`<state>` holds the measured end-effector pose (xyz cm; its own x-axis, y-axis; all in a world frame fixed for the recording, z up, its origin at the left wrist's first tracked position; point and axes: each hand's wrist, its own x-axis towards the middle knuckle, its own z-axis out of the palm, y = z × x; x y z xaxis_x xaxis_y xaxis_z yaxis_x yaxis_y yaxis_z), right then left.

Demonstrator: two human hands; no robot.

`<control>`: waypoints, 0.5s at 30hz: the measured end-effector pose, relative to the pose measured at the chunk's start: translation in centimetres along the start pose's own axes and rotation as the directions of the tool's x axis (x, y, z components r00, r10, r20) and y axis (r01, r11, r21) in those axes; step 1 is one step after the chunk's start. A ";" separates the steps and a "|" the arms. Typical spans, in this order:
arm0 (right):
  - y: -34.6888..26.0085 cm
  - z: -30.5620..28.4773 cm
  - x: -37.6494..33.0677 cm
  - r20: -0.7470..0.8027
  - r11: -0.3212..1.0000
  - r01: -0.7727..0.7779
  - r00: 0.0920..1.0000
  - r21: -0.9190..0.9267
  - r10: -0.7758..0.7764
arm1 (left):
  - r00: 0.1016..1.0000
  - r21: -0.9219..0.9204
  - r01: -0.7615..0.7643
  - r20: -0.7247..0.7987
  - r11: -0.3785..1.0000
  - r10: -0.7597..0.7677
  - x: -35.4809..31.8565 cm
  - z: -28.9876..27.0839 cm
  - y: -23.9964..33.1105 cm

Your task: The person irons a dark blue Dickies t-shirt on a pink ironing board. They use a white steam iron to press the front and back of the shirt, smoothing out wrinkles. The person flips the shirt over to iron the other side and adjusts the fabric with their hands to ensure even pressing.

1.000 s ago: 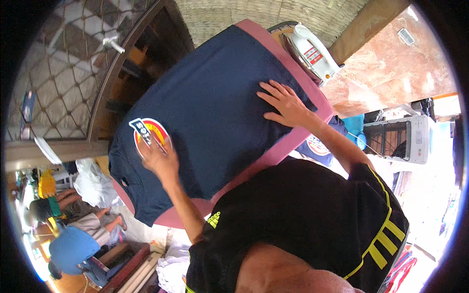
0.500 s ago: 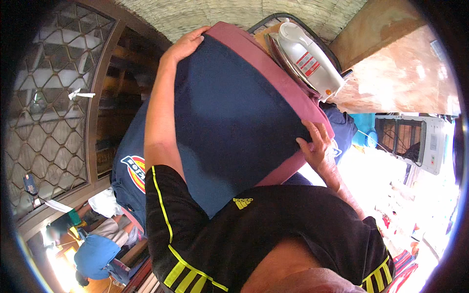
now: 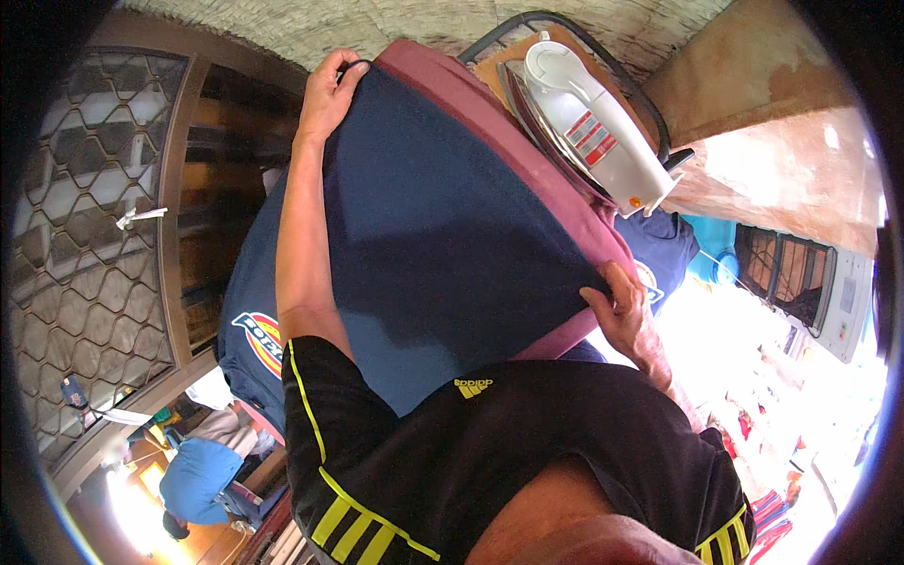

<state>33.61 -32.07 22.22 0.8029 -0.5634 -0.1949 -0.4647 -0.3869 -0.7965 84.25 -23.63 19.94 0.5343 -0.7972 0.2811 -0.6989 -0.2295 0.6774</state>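
Observation:
A navy cloth garment [image 3: 443, 217] lies spread over an ironing board with a dusky pink cover [image 3: 490, 108]. My left hand [image 3: 330, 94] pinches the garment's far left corner between thumb and fingers. At its right corner is my right hand [image 3: 629, 320], its thumb and bent fingers closed on the cloth edge. A darker patch crosses the middle of the navy cloth; whether it is damp or shadow I cannot tell. The white iron [image 3: 589, 118] rests beyond the pink edge, apart from both hands.
A dark metal frame [image 3: 659, 113] curves around the iron's rest. Navy fabric with a round badge [image 3: 259, 334] hangs at the left, near a metal lattice door [image 3: 94, 226]. A wooden panel [image 3: 753, 94] stands at the far right. Another person in blue [image 3: 200, 480] bends at lower left.
My left hand has shifted slightly left, its thumb now visibly pinching the cloth corner. My right hand sits a little lower. The dark patch on the cloth has changed shape.

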 end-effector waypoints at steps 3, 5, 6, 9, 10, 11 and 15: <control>1.3 -0.8 0.8 -0.027 0.959 0.208 0.976 -0.193 -0.217 | 0.995 0.013 -0.054 -0.088 0.998 0.055 0.7 1.5 0.7; 0.7 -0.9 1.0 -0.031 0.991 0.120 0.992 -0.058 -0.122 | 0.987 0.098 -0.116 -0.102 0.988 0.126 0.9 1.6 1.1; 0.9 -0.8 0.9 -0.024 0.996 0.082 0.996 -0.034 -0.082 | 0.985 0.123 -0.115 -0.117 0.986 0.129 0.9 1.5 1.3; 0.0 -0.4 1.1 -0.068 0.999 0.015 0.998 0.030 -0.013 | 0.983 0.263 -0.083 -0.137 0.961 0.123 0.8 1.6 1.6; -0.5 -0.4 1.3 -0.088 0.999 0.005 0.996 0.051 0.000 | 0.986 0.359 -0.046 -0.134 0.932 0.100 0.4 1.5 1.9; -0.8 -0.6 1.5 -0.090 0.998 0.049 0.995 -0.031 -0.051 | 0.988 0.454 -0.004 -0.136 0.891 0.074 -0.2 1.3 2.1; -1.7 -1.0 2.2 -0.095 0.959 0.222 0.966 -0.178 -0.241 | 0.972 0.597 0.050 -0.214 0.800 0.100 -5.5 3.4 4.6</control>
<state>35.80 -33.33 23.75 0.8519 -0.5205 0.0581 -0.3342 -0.6257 -0.7048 76.48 -22.23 19.20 0.5514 -0.6777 0.4864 -0.8169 -0.5569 0.1503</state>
